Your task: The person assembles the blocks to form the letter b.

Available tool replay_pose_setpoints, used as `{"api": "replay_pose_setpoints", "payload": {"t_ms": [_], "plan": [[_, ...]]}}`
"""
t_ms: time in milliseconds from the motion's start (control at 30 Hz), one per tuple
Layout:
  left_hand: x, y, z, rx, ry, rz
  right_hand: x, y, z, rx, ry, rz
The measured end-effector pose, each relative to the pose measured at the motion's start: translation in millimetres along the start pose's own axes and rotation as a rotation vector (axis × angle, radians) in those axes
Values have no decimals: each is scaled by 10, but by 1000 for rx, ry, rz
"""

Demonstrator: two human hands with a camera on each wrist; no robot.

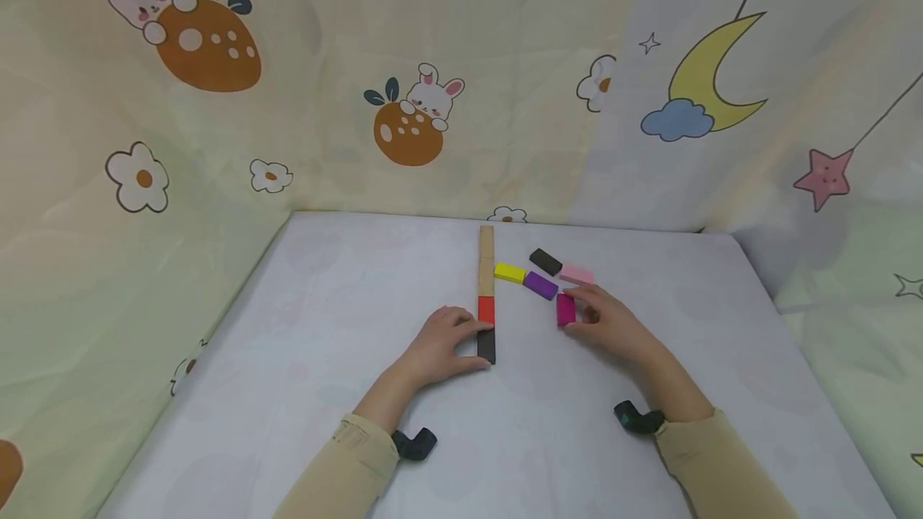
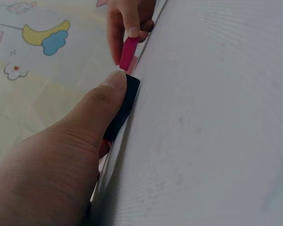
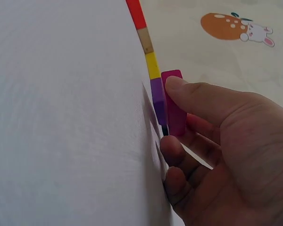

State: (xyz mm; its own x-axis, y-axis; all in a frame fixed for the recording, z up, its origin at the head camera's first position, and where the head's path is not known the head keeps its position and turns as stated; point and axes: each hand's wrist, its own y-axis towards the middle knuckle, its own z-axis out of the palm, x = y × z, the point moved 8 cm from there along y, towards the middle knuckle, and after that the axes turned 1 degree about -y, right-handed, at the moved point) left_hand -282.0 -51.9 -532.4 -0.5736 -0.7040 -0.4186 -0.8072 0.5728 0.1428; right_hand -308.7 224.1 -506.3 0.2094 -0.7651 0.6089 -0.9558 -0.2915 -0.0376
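Thumb and index finger of my left hand (image 1: pixel 441 349) pinch the near black block (image 1: pixel 486 349) by its two ends. It forms the near end of a straight row, with a red block (image 1: pixel 486 311) and plain wood-coloured blocks (image 1: pixel 486 263) beyond it. My right hand (image 1: pixel 613 325) holds a magenta block (image 1: pixel 566 310) between thumb and fingers; in the right wrist view the magenta block (image 3: pixel 175 101) stands close beside the purple block (image 3: pixel 158 101). A yellow block (image 1: pixel 509 272) juts right from the row, and the purple one meets its far end.
Behind the right hand lie another black block (image 1: pixel 546 261) and a pink block (image 1: pixel 577 272), partly covered by the fingers. A white cloth-covered table (image 1: pixel 288 439) lies beneath everything, with printed curtains (image 1: pixel 317 46) at its back and sides. Dark wrist cameras (image 1: pixel 416 444) sit at both cuffs.
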Motion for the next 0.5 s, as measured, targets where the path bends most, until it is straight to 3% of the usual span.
{"api": "replay_pose_setpoints", "payload": {"t_ms": [500], "plan": [[12, 7, 3, 11, 8, -13, 18, 28, 76, -6, -29, -40]]}}
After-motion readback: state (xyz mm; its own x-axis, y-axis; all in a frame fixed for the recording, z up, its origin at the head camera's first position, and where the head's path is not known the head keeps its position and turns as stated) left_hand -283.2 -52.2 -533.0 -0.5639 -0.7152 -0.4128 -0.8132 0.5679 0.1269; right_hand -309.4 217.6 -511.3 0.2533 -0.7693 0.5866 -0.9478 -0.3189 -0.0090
